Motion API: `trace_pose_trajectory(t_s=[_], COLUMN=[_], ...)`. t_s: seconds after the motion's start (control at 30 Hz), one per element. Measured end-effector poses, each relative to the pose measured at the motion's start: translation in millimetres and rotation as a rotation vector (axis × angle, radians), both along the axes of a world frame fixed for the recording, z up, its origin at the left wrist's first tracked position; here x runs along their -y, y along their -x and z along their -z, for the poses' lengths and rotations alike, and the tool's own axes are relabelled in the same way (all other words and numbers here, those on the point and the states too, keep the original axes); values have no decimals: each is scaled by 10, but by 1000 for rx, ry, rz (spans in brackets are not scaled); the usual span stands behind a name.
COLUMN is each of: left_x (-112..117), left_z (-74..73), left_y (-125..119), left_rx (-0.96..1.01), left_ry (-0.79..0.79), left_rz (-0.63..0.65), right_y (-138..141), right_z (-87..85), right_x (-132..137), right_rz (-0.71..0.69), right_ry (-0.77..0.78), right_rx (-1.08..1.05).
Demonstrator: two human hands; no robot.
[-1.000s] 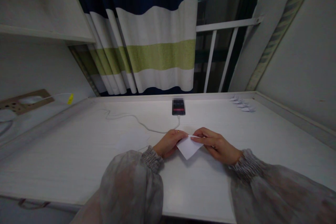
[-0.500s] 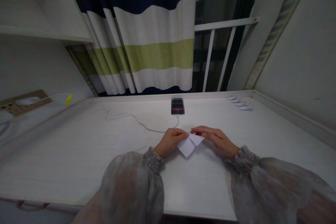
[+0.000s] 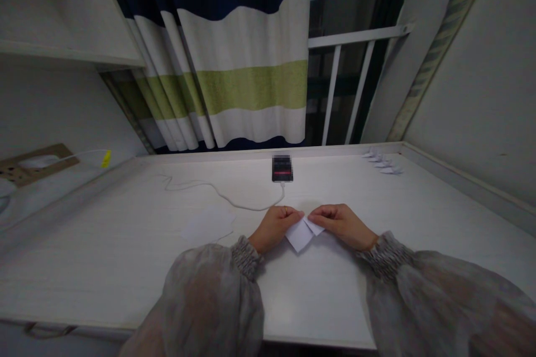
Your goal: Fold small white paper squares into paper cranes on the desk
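At desk [image 3: 125,279] | left hand [image 3: 272,228], right hand [image 3: 345,226]: grip pinching paper [image 3: 298,236] | edges partly hidden

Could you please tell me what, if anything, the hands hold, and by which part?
A folded white paper, pinched near its far corner: the left hand on its left side, the right hand by the folded flap on its right.

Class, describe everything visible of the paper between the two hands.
The paper is white and folded, with a pointed flap on its right. The left hand pinches its upper left side; the right hand holds it at the flap; both partly hide it. One corner points toward the near edge of the table; contact there is unclear.
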State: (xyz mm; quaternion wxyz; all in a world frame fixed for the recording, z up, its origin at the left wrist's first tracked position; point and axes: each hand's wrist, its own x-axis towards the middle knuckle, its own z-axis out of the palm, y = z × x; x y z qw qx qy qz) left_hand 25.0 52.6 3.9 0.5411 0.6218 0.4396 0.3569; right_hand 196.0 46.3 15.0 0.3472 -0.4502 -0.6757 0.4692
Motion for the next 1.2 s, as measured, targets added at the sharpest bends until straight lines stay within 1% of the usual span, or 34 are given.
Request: trace_pose_trajectory(t_s=[0.2, 0.4, 0.5, 1.07, 1.2], left_x=[14, 11, 18, 23, 18], left_z=[-39, -11, -18, -33, -28], left_y=[-22, -19, -20, -25, -16], left_rx=[67, 183, 224, 223, 197], left_ry=[34, 119, 154, 116, 96], left_rz=[16, 50, 47, -7, 2], right_y=[21, 27, 32, 35, 43], right_z=[28, 24, 18, 3, -9], right_x=[-12, 3, 9, 27, 42], right_rz=[59, 91, 97, 66, 51], right_ry=[-6, -13, -6, 5, 11], right_rx=[-41, -54, -66, -60, -56])
